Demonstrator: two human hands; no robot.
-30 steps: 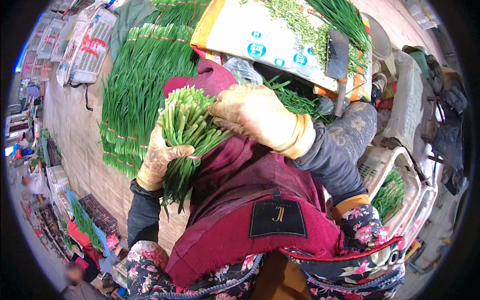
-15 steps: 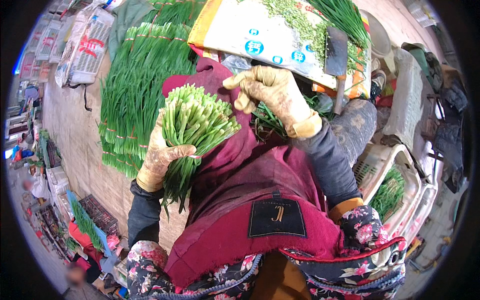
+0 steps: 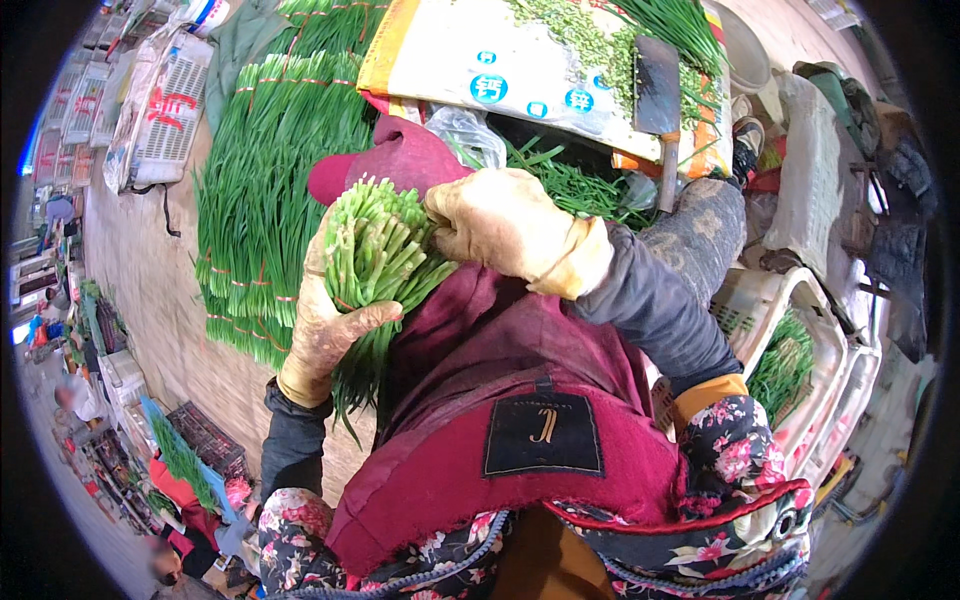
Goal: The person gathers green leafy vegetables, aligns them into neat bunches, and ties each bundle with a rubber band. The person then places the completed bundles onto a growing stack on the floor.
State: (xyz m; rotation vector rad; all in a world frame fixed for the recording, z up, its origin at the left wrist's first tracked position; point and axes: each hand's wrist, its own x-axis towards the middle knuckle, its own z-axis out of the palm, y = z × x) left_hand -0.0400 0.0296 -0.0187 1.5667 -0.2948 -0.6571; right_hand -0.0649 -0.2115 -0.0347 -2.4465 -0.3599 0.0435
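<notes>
My left hand (image 3: 328,322), in a stained yellowish glove, is wrapped round a thick bunch of garlic chives (image 3: 385,245). The pale cut ends point up and the green leaves hang below the fist. My right hand (image 3: 500,222), gloved alike, is closed with its fingertips against the right side of the cut ends. Whatever its fingers pinch is hidden. Under both hands a maroon apron (image 3: 480,350) covers my lap. Just beyond the right hand lie loose chives (image 3: 570,185) and a clear plastic bag (image 3: 470,135).
Tied chive bundles (image 3: 280,180) lie in rows at the left on a wooden surface (image 3: 135,255). A broad-bladed cleaver (image 3: 657,95) rests on a white and yellow sack (image 3: 450,45) strewn with trimmings. At the right stand white plastic crates (image 3: 750,310) with greens inside.
My right hand has moved left and down to the bunch, and its fingers have curled closed. My left hand still grips the bunch, nearly in place. The view has shifted slightly.
</notes>
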